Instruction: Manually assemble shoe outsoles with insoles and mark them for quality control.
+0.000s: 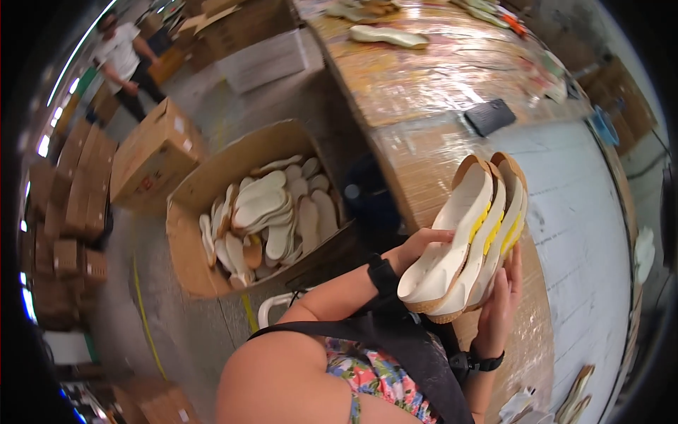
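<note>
My hands hold a nested stack of several white shoe soles point(452, 261) above the table's near edge. The soles have tan edges and yellow patches on the sides, and they stand tilted with one end toward me. My left hand point(421, 245) grips the stack from the left, its fingers partly hidden inside the first sole. From the right, my right hand point(503, 297) presses against the outer sole, fingers curled along its side.
The wrapped table point(395, 155) bears a dark phone-like object point(489, 116) and a loose sole point(388, 37) farther off. To the left, an open cardboard box point(185, 263) holds many soles. A closed carton point(157, 155) stands behind it, near a person point(126, 56).
</note>
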{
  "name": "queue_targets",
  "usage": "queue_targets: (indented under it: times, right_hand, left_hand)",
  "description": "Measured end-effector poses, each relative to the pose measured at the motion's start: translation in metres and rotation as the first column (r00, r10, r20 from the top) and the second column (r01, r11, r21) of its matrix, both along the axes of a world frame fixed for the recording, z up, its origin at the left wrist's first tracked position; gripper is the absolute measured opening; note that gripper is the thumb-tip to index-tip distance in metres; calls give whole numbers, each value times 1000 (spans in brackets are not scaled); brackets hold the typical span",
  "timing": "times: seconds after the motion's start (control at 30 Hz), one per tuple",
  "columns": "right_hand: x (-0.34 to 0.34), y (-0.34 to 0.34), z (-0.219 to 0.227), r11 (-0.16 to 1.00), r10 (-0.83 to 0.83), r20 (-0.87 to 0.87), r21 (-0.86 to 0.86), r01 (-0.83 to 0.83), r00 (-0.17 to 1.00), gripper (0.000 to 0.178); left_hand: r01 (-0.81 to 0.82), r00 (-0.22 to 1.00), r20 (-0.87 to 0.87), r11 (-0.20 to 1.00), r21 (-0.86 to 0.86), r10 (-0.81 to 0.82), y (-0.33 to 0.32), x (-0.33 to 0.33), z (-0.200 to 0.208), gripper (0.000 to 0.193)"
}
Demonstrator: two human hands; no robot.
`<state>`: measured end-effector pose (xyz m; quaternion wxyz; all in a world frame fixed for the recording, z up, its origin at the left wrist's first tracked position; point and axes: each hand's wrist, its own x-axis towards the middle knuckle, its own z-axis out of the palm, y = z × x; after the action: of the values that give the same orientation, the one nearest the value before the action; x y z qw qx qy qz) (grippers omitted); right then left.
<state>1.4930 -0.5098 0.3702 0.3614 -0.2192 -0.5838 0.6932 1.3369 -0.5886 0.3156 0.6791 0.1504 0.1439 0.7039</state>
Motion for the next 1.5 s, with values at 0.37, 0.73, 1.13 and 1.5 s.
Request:
queue_targets:
  times: [0.37,0.73,1.13,1.5]
  right_hand:
    - [-27,-2,7,997,72,102,-12,-71,992,48]
    - [-24,14,-53,973,179,103,-168,-160,978,48]
    - [78,160,-51,766,-509,121,-388,513,852,22]
    - [437,310,-96,-702,-607,463,68,709,-646,49]
  left_hand:
    - [-731,630,-13,587,-348,776,-89,-54,-8,38]
    - [-646,750,-557,574,-503,357,-435,-90,-173,38]
    - [-827,83,-950,553,103,300,-45,-96,-38,31]
    - [-183,-683,-667,814,552,299,63,68,2,32]
